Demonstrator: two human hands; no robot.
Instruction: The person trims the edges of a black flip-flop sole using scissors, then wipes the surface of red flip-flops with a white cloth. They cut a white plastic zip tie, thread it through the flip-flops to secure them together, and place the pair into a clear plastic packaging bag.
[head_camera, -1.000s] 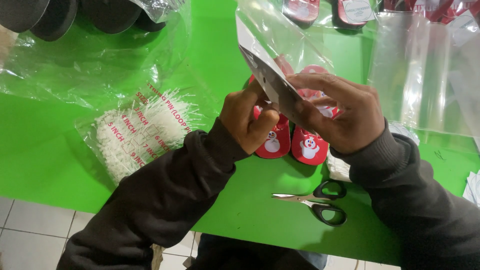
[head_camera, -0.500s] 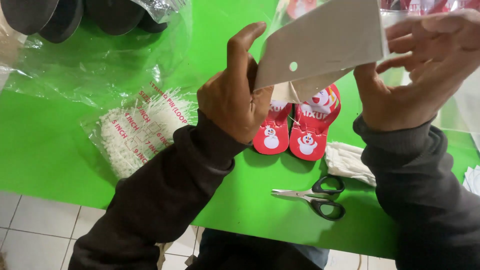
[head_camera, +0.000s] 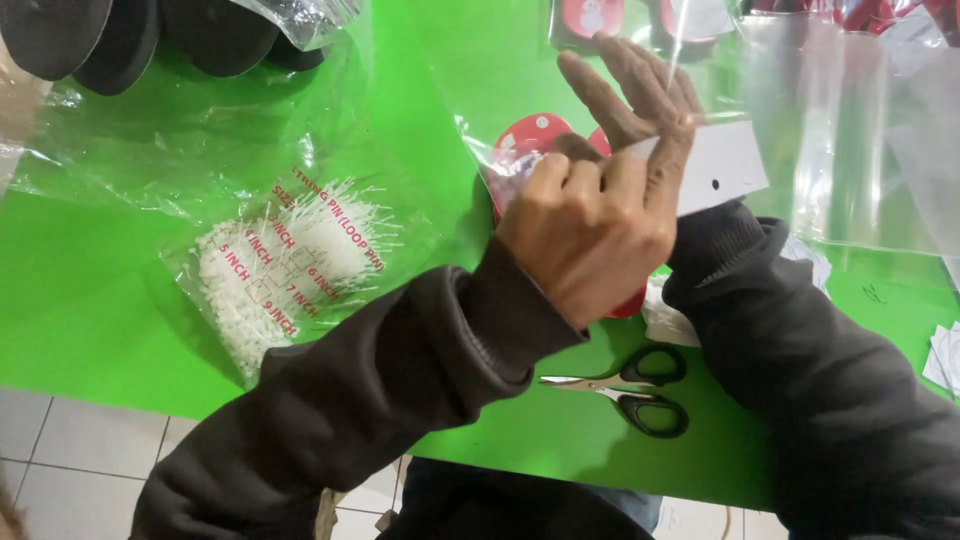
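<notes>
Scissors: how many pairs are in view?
1. The black-handled scissors lie closed on the green table, near its front edge, below the left hand. Others could be hidden under the sleeves.

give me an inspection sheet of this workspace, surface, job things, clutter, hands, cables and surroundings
Surface: green table, bare in the near left part.
Job's things: red slippers inside a clear bag, with a white card at the bag's end.
Clutter: packet of white loop pins to the left; black-handled scissors closed, near the front edge; dark soles at top left; more clear bags at right.
Hands: left hand closed over the bag and slippers; right hand on the card, fingers spread. Each grip is partly hidden.
Cables: nothing seen.
Surroundings: white tiled floor below the table.
</notes>
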